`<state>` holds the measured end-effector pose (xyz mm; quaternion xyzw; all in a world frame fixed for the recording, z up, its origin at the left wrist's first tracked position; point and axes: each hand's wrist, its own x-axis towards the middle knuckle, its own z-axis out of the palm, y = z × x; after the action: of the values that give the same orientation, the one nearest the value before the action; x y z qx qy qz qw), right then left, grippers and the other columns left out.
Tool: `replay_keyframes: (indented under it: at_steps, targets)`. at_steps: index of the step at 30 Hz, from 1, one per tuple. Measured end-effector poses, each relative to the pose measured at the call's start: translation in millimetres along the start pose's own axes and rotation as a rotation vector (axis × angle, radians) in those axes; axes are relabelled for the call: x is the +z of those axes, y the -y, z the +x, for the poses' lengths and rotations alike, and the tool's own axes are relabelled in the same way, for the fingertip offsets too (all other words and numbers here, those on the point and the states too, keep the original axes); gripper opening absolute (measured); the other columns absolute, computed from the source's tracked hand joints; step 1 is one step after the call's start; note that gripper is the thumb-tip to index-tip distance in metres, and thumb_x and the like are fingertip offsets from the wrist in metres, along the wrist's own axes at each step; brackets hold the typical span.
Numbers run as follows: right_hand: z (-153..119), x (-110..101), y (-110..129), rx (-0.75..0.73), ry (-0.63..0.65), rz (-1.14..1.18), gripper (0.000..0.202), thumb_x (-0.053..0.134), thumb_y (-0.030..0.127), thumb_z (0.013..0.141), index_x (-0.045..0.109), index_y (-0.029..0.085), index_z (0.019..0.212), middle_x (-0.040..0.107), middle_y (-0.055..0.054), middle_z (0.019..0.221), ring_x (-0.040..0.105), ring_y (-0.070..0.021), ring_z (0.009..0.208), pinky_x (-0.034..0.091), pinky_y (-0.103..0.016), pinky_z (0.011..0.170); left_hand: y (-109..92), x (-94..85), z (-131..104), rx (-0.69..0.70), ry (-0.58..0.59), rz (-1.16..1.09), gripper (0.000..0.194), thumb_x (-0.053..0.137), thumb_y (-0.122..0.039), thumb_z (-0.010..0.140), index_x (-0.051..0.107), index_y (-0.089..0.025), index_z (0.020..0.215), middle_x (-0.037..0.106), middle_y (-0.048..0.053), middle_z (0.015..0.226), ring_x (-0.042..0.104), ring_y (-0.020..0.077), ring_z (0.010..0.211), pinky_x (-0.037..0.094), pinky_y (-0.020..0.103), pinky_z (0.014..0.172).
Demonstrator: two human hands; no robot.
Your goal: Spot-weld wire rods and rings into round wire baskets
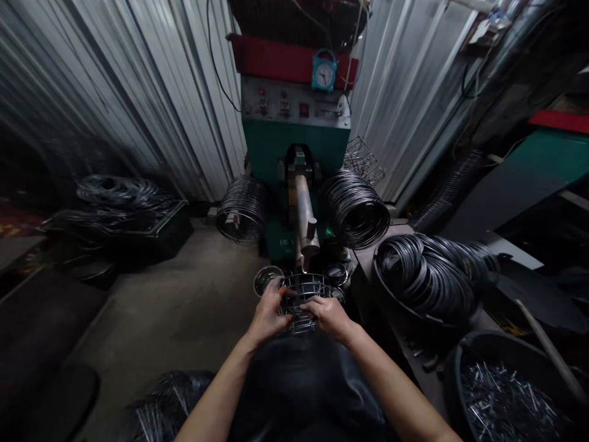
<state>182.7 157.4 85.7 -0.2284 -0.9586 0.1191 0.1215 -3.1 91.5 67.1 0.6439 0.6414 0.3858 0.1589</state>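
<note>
Left grip: thumb and fingers pinching the left side of the round silver-grey wire basket. Right grip: fingers curled in, looks pinched on wires at the near right; exact contact is too dark for me to confirm. Basket sits between both, above the black apron and right under the pointed metal tip on the grey cylindrical arm of the green machine. Far rim is just beside that tip; can't tell if they touch.

My read: step in hand is lining up a spot on the basket with the tip, likely a wire joint. Next move calls for holding the basket level, seating the chosen wire square to the tip, fingers well out from under it. Main risk I see: basket rocks and the wire goes off line.

Dark wire coils flank the arm, clear of both hands.
</note>
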Motion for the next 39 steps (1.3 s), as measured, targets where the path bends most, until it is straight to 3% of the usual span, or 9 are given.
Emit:
replay_keyframes:
  at_steps: [4,9,18,25,29,32,36,39]
  targets:
    - [-3,0,0,-0.017,-0.039,0.015,0.031,0.055,0.008,0.079,0.065,0.020,0.106,0.069,-0.006,0.094,0.065,-0.0154,0.079,0.048,-0.022,0.066,-6,-3.7,-2,-0.004,-0.004,0.004,0.041,0.073,-0.019,0.058,0.063,-0.020,0.097,0.042,0.011,0.135,0.039,0.0332,0.128,0.038,0.050,0.102]
    - [-5,-4,2,-0.062,-0.100,0.001,0.029,0.054,0.007,0.079,0.066,0.018,0.103,0.069,-0.005,0.090,0.065,-0.0155,0.075,0.048,-0.021,0.063,-10,-4.8,-2,0.001,-0.006,0.002,0.056,0.077,-0.022,0.055,0.060,-0.022,0.109,0.043,0.012,0.134,0.040,0.0326,0.127,0.038,0.050,0.102]
    - [23,-21,-16,0.003,-0.088,0.049,0.026,0.055,0.007,0.080,0.067,0.018,0.100,0.069,-0.006,0.093,0.065,-0.0154,0.083,0.048,-0.021,0.071,-18,-13.5,35,-0.091,0.047,0.026,0.058,0.072,-0.013,0.055,0.060,-0.023,0.111,0.046,0.010,0.132,0.044,0.0291,0.124,0.039,0.042,0.103]
    - [24,-15,-21,0.020,-0.150,0.084,0.025,0.052,0.009,0.082,0.067,0.017,0.100,0.069,-0.005,0.094,0.065,-0.0157,0.085,0.048,-0.021,0.074,-28,-16.3,36,-0.170,0.048,0.080,0.059,0.072,-0.016,0.057,0.060,-0.026,0.114,0.044,0.008,0.134,0.043,0.0283,0.125,0.038,0.041,0.103]
    - [33,-18,-22,0.080,-0.117,0.037,0.031,0.051,0.004,0.079,0.066,0.019,0.102,0.069,-0.005,0.097,0.064,-0.0157,0.087,0.048,-0.021,0.075,-23,-13.8,45,-0.190,0.022,0.103,0.058,0.071,-0.018,0.057,0.060,-0.025,0.114,0.044,0.009,0.134,0.044,0.0304,0.125,0.039,0.042,0.103]
    - [33,-20,-18,0.121,-0.171,0.081,0.027,0.052,0.010,0.083,0.065,0.021,0.104,0.067,-0.006,0.103,0.064,-0.0162,0.088,0.049,-0.023,0.076,-14,-11.7,51,-0.175,0.016,0.081,0.056,0.072,-0.021,0.057,0.062,-0.024,0.112,0.046,0.009,0.132,0.046,0.0312,0.123,0.040,0.043,0.102]
    - [3,-9,-11,0.327,-0.451,0.378,0.030,0.061,0.027,0.079,0.059,0.020,0.109,0.064,-0.008,0.104,0.061,-0.0185,0.091,0.049,-0.029,0.078,-7,-12.1,55,-0.145,0.002,0.043,0.061,0.076,-0.023,0.052,0.062,-0.025,0.112,0.046,0.008,0.132,0.045,0.0314,0.123,0.039,0.044,0.103]
    - [-32,11,-10,0.651,-0.455,0.751,0.031,0.065,0.037,0.072,0.058,0.017,0.095,0.062,-0.002,0.076,0.059,-0.0162,0.070,0.049,-0.027,0.062,-4,-14.2,62,-0.166,-0.008,0.032,0.061,0.076,-0.021,0.052,0.062,-0.025,0.112,0.046,0.008,0.132,0.044,0.0303,0.124,0.038,0.042,0.104]
